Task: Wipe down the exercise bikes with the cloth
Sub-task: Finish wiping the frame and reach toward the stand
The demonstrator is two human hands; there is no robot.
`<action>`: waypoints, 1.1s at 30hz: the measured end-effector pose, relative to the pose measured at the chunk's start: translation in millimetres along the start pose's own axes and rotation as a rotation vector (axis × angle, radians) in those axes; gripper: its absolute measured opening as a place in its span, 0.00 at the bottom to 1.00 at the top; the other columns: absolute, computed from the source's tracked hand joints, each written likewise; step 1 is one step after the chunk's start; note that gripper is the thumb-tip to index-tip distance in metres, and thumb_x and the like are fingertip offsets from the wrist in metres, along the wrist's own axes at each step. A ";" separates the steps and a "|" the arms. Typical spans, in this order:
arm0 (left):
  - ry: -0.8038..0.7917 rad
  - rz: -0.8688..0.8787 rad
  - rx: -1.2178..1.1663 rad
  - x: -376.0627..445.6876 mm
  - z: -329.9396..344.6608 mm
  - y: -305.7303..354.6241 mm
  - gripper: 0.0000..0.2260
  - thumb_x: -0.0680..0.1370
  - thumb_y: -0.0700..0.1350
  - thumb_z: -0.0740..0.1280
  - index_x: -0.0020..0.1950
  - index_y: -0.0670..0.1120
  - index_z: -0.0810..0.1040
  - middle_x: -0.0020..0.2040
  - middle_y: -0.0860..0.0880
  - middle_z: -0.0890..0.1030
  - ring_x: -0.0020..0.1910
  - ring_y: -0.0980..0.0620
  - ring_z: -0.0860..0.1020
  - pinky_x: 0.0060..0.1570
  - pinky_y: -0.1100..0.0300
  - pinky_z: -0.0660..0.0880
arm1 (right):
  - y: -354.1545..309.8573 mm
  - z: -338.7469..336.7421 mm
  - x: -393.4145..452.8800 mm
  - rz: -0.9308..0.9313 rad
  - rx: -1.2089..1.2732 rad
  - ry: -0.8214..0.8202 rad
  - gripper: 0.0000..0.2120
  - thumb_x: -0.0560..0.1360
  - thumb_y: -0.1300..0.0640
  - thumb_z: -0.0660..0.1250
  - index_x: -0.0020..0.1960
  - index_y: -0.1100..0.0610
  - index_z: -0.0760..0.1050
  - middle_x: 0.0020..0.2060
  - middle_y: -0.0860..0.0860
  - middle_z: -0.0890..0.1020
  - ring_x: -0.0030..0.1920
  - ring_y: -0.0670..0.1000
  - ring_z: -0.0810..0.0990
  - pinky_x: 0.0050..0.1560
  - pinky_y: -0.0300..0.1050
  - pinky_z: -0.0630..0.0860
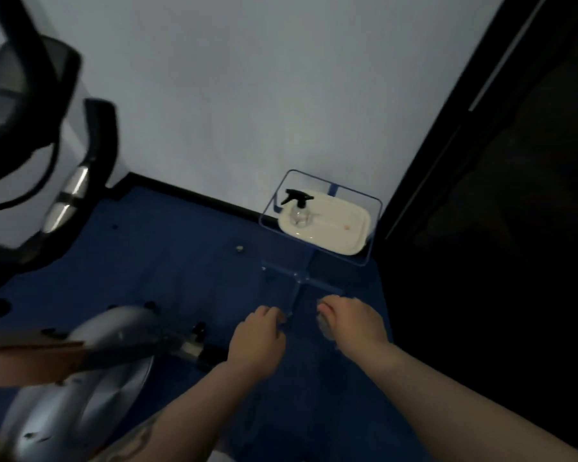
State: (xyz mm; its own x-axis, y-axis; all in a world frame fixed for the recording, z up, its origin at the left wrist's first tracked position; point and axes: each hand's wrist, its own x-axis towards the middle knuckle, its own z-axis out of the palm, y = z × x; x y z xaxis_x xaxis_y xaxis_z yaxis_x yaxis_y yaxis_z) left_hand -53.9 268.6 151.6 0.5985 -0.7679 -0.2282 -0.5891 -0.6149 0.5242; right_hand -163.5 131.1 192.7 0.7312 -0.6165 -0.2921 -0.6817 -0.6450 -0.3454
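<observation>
The exercise bike stands at the left: its silver housing (80, 378) is low in view, and a black handlebar with chrome grips (70, 191) rises above it. Both my arms reach forward over the blue floor. My right hand (351, 321) grips a small pale cloth (324, 326), of which only a blurred bit shows under the fingers. My left hand (259, 338) hangs beside it with loosely curled fingers, and I see nothing in it. Neither hand touches the bike.
A clear acrylic side table (317, 173) stands in the corner ahead. It carries a white tray (344, 231) with a clear spray bottle (299, 210) with a black trigger. A dark panel (498, 195) fills the right side. The pale wall (247, 95) is behind.
</observation>
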 end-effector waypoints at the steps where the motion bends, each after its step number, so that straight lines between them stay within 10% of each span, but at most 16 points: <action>1: -0.011 0.016 0.008 10.0 0.3 11.0 0.13 0.79 0.45 0.58 0.63 0.50 0.72 0.64 0.50 0.73 0.58 0.49 0.74 0.55 0.56 0.70 | 9.3 -6.2 5.3 0.018 0.022 0.014 0.15 0.82 0.50 0.54 0.51 0.52 0.78 0.45 0.50 0.82 0.42 0.51 0.79 0.38 0.47 0.76; 24: -0.230 0.033 0.186 335.8 -20.6 0.5 0.14 0.78 0.43 0.57 0.62 0.48 0.73 0.61 0.48 0.74 0.57 0.47 0.74 0.54 0.54 0.70 | 72.5 -39.1 344.2 0.341 0.198 0.133 0.17 0.82 0.50 0.52 0.50 0.56 0.77 0.50 0.55 0.81 0.47 0.54 0.78 0.43 0.47 0.73; 27: -0.204 0.021 0.168 344.9 -16.9 -12.8 0.14 0.78 0.44 0.57 0.62 0.49 0.73 0.62 0.50 0.74 0.58 0.48 0.74 0.53 0.56 0.69 | 77.5 -37.1 371.1 0.345 0.152 -0.007 0.18 0.83 0.48 0.48 0.68 0.50 0.67 0.72 0.48 0.64 0.70 0.55 0.62 0.66 0.64 0.63; 33: -0.220 -0.009 0.147 335.7 -21.2 -9.4 0.14 0.78 0.45 0.58 0.63 0.50 0.73 0.62 0.50 0.73 0.58 0.48 0.74 0.53 0.55 0.69 | 79.4 -31.4 346.3 0.365 0.060 -0.220 0.22 0.83 0.46 0.44 0.76 0.48 0.54 0.78 0.46 0.45 0.77 0.52 0.45 0.71 0.67 0.50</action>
State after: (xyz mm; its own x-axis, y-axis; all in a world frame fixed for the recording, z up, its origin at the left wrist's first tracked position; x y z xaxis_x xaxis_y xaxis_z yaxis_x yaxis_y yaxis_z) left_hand 164.1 20.5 87.5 0.4810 -0.7731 -0.4135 -0.6668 -0.6288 0.4000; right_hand 34.8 -147.7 92.1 0.4343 -0.6841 -0.5860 -0.8989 -0.3706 -0.2335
